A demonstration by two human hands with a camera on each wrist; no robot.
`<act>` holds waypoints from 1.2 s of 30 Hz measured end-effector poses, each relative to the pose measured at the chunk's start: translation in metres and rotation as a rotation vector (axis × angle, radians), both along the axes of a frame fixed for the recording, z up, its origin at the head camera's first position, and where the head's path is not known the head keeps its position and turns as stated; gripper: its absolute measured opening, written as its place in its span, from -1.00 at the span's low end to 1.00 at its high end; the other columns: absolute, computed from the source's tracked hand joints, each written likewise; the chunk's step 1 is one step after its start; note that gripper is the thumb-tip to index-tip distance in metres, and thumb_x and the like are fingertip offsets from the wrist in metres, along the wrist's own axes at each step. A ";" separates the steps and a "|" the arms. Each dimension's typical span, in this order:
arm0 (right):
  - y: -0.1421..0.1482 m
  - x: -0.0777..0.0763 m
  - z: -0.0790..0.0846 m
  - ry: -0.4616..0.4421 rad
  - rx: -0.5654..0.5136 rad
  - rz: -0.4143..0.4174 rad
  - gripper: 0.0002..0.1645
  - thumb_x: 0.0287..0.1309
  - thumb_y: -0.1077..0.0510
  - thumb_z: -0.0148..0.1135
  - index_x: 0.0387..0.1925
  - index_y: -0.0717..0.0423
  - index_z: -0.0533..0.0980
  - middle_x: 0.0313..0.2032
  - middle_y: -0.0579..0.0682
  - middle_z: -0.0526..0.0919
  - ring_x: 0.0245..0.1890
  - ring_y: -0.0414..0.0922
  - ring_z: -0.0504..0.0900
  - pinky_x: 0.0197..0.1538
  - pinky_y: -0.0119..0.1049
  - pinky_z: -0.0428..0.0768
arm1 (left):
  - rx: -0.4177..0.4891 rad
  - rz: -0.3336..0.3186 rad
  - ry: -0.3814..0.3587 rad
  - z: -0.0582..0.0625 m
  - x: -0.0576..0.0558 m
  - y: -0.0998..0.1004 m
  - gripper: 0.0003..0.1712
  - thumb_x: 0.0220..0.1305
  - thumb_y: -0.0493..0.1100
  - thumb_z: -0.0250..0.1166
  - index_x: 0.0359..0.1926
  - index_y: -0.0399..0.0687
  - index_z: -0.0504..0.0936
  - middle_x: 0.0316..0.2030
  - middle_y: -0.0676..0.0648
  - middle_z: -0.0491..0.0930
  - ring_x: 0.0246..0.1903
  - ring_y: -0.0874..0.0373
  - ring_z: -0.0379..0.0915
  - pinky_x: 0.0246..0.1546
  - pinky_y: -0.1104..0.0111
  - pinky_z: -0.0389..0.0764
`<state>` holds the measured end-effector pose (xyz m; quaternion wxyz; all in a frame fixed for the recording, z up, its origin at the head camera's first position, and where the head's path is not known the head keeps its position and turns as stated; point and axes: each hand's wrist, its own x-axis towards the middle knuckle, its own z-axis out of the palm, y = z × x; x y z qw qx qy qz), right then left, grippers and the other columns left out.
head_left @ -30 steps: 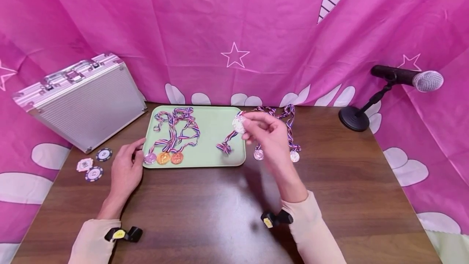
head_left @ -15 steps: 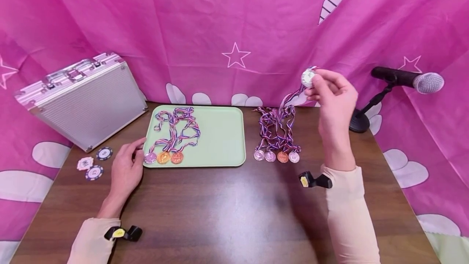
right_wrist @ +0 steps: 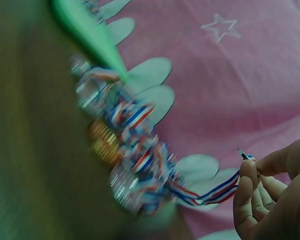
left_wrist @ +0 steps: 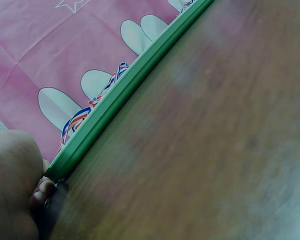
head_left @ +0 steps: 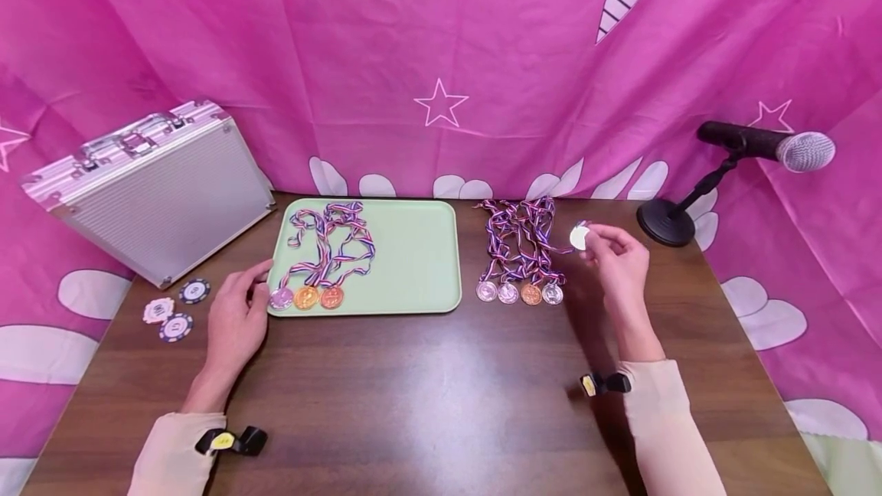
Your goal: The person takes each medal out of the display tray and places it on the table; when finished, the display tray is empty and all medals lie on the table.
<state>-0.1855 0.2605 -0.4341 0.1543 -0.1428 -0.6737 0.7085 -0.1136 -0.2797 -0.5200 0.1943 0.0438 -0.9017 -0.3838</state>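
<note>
My right hand (head_left: 620, 266) pinches a shiny silver medal (head_left: 579, 236) between thumb and fingers, above the table's right side. From the medal its striped ribbon (right_wrist: 215, 194) runs left to a row of medals. That row has silver medals (head_left: 486, 292) and one bronze medal (head_left: 530, 294), with tangled red, white and blue ribbons (head_left: 520, 239) behind them. My left hand (head_left: 237, 316) rests on the table, its fingertips at the left edge of a pale green tray (head_left: 413, 306). On the tray lie a silver medal (head_left: 281, 298), a gold medal (head_left: 306, 297) and a bronze medal (head_left: 331, 297) with ribbons.
A silver case (head_left: 172, 197) stands at the back left, with poker chips (head_left: 175, 327) in front of it. A microphone (head_left: 765, 145) on a black stand (head_left: 665, 222) is at the back right. A pink curtain (head_left: 358, 83) hangs behind the brown table (head_left: 427, 404).
My right hand carried the silver medal from over the tray up and to the right, then lowered it beside the medal row, the ribbon end coming down there. My left hand stays put.
</note>
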 end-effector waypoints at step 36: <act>0.031 0.048 -0.067 -0.176 0.715 -0.025 -0.77 0.26 0.11 0.65 -0.22 0.22 0.86 -0.45 0.03 0.84 -0.57 -0.48 0.59 -0.40 -0.54 0.47 | 0.001 0.000 0.006 0.000 0.000 -0.001 -0.53 0.59 -0.39 0.13 0.41 -0.30 0.65 0.07 -0.38 0.64 -0.04 -0.16 0.49 -0.05 0.08 0.32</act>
